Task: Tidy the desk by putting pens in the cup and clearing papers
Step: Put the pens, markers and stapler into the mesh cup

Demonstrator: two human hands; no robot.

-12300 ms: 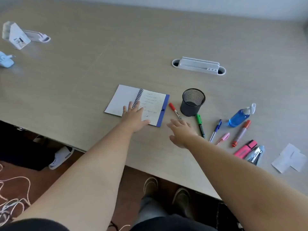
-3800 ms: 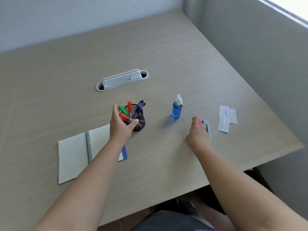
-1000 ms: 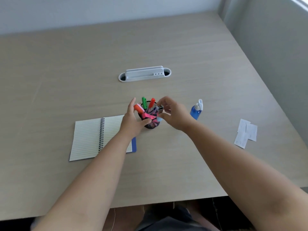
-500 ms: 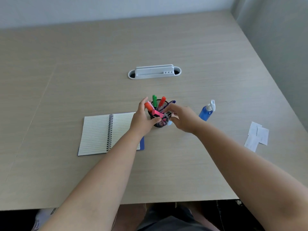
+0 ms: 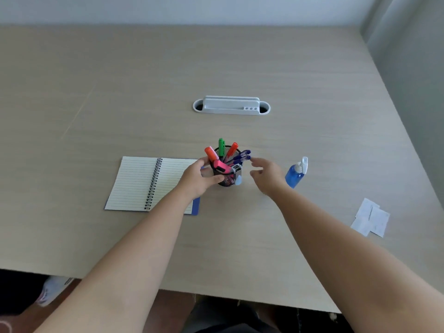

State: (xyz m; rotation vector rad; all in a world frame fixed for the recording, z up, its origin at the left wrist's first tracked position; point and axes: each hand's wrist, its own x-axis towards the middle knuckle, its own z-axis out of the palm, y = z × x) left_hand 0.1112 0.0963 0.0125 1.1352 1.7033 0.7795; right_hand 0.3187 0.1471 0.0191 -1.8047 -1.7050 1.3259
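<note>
- Black mesh cup (image 5: 225, 180) stands just right of the open notebook (image 5: 149, 182), near the desk (image 5: 240, 236) middle; left hand (image 5: 200, 177) wraps its side, thumb and fingers clasping it
- Right hand (image 5: 268, 175) hovers just right of the cup, fingers loosely spread, holding nothing
- Best to keep the cup steadied while that hand clears, since it looks crowded and could tip
- Cup holds the pens (image 5: 237, 157), markers, a pink highlighter (image 5: 222, 166) and what looks like a stapler (image 5: 236, 169)
- Papers (image 5: 371, 218) lie well right of the cup, beyond the blue bottle (image 5: 296, 174), probably next to clear
</note>
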